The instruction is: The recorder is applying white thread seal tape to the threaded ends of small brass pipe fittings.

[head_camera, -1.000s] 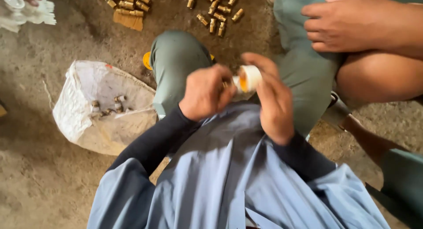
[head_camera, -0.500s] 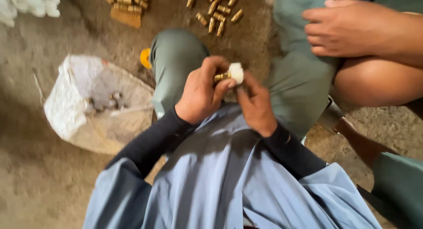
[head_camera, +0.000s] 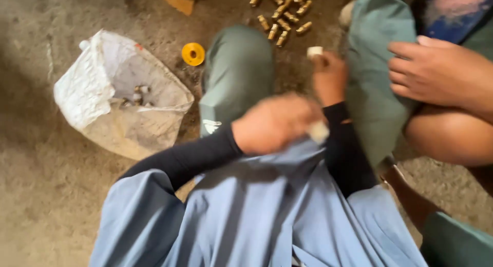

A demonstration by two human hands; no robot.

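Mid-wrap step, by the look of it: left hand curled, blurred, pinching a small whitish piece at its right edge, prob. tape or a wrapped fitting, can't tell which; right hand farther off, closed on a small white tape roll at the fingertips. Next move likely calls for bringing both hands back together, tape kept taut. Count outward: 1 yellow plastic spool far left of the knee, 1 open white plastic bag w/ a few metal bits inside, approx. a dozen short brass threaded fittings far on the floor, 1 other person's hand right, resting on a knee.
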